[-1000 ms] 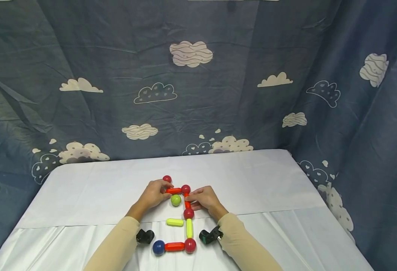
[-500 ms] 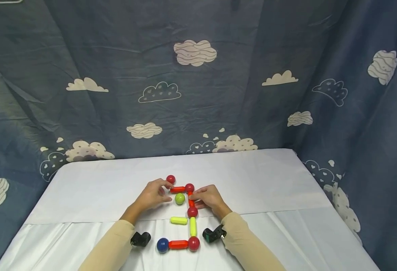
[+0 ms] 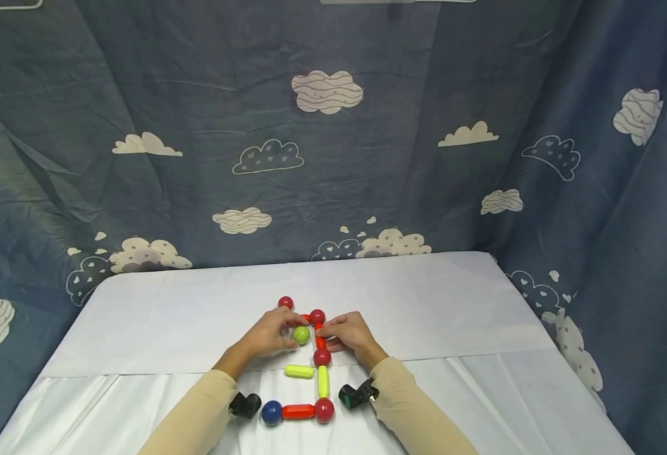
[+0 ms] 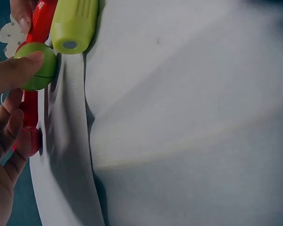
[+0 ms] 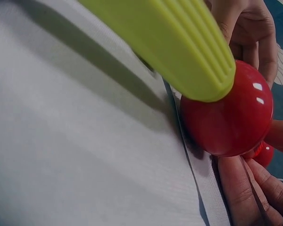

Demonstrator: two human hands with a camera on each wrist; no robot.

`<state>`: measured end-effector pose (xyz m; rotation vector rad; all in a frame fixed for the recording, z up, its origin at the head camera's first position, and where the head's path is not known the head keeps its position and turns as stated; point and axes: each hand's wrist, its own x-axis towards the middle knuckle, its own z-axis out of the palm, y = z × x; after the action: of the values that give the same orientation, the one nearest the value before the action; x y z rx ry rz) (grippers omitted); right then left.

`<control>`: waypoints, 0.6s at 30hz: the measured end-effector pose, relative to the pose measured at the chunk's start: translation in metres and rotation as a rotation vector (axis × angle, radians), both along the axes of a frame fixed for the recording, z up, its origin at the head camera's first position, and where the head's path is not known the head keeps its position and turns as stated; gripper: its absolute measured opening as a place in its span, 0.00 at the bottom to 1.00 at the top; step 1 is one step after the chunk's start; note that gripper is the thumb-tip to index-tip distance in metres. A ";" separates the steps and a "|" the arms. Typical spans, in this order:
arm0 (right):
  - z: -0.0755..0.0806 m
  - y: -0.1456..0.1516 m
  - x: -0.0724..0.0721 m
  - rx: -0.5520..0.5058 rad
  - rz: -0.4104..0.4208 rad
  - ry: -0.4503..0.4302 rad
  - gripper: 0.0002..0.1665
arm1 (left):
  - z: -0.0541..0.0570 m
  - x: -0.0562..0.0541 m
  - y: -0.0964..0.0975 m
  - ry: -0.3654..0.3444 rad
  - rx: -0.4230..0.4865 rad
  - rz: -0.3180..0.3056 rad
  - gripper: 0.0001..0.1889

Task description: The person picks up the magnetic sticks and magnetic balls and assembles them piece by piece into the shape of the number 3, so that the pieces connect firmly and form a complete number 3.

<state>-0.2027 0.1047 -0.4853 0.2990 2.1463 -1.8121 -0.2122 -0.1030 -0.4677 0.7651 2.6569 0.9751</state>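
Note:
My left hand pinches a green ball; in the left wrist view its thumb presses on the ball, the other fingers behind it. Between thumb and fingers, my right hand grips an upright red rod that joins two red balls, an upper one and a lower one. Another red rod runs left from the upper ball, partly hidden by the left fingers. From the lower ball a yellow-green rod leads down to a third red ball.
A red rod and a blue ball extend the chain leftward at the near end. One loose yellow-green rod lies left of the chain. Another red ball sits beyond the left hand. A cloud-patterned curtain hangs behind the white table.
My left hand has let go of the upper red rod, opened, and moved right and nearer to take the green ball. My right hand keeps its grip on the upright red rod.

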 end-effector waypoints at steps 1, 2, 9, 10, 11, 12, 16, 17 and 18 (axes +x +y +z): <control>0.000 0.000 0.000 -0.004 -0.001 0.001 0.13 | 0.000 0.000 0.000 0.001 -0.007 0.005 0.21; 0.000 0.000 0.000 -0.005 -0.002 0.000 0.13 | 0.000 0.000 0.001 0.001 -0.012 0.009 0.20; 0.001 -0.001 0.000 0.017 0.002 -0.003 0.13 | 0.000 0.002 0.003 0.008 -0.037 0.035 0.18; 0.002 -0.001 0.000 0.020 0.003 -0.003 0.13 | 0.000 0.002 0.003 0.007 -0.038 0.039 0.18; 0.002 -0.001 0.000 0.024 0.003 -0.004 0.13 | 0.000 0.002 0.003 0.005 -0.037 0.042 0.18; 0.002 -0.001 0.001 0.024 0.002 -0.004 0.13 | 0.000 0.002 0.003 0.003 -0.035 0.042 0.17; 0.002 -0.001 0.001 0.034 -0.002 -0.009 0.13 | -0.001 0.002 0.002 -0.006 -0.027 0.041 0.16; 0.002 -0.001 0.001 0.036 -0.004 -0.010 0.12 | -0.001 0.002 0.002 -0.008 -0.026 0.042 0.16; 0.001 -0.001 0.001 0.041 -0.004 -0.009 0.12 | -0.002 0.002 0.002 -0.008 -0.024 0.042 0.16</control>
<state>-0.2019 0.1036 -0.4840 0.3202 2.1806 -1.7674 -0.2102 -0.1015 -0.4698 0.7009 2.6830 0.9524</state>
